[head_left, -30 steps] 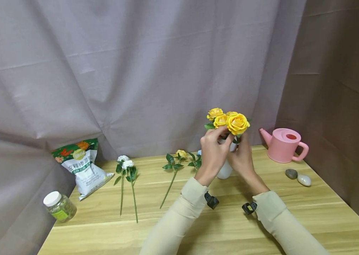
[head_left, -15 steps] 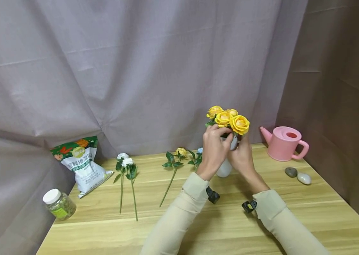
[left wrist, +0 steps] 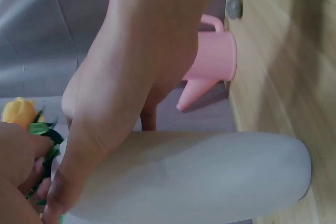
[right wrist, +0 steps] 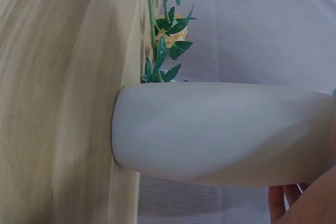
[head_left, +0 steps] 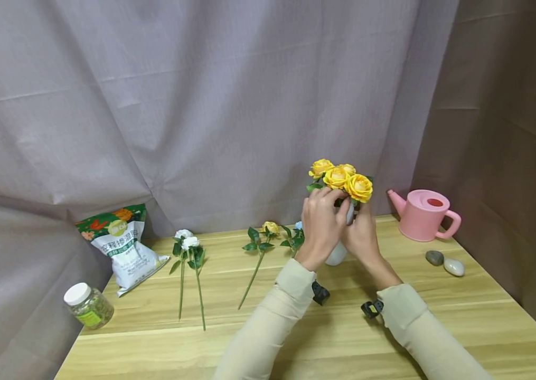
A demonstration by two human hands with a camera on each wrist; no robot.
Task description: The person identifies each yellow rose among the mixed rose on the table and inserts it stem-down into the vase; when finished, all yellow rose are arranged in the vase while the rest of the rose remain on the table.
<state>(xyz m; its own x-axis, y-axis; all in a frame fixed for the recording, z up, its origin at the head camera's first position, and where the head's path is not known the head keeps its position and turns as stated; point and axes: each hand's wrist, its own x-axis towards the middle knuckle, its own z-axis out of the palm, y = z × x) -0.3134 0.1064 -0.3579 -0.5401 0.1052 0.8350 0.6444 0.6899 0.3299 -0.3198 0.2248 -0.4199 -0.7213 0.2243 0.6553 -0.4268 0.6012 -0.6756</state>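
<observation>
A white vase point(head_left: 336, 255) stands upright on the wooden table, with several yellow roses point(head_left: 359, 188) bunched over its mouth. My left hand point(head_left: 320, 224) is at the near left of the mouth, its thumb and fingers pinching at a yellow rose just under the blooms; which stem is hidden. From the right, my right hand point(head_left: 361, 235) grips the vase by its upper part. In the left wrist view the right thumb lies along the vase point(left wrist: 210, 177) near its top, and green leaves show beside my left fingers. The right wrist view shows the vase's base point(right wrist: 131, 129) on the table.
To the left lie a yellow rose point(head_left: 270, 228), a light blue flower point(head_left: 298, 226) and two white flowers point(head_left: 190, 243). A fertilizer bag point(head_left: 130, 256) and a lidded jar point(head_left: 89, 307) stand farther left. On the right are a pink watering can point(head_left: 422, 219) and two stones point(head_left: 454, 267).
My left hand has shifted slightly right, closer to the vase mouth. The middle rose moved a little right and the front rose sits slightly lower. My right hand stays on the vase.
</observation>
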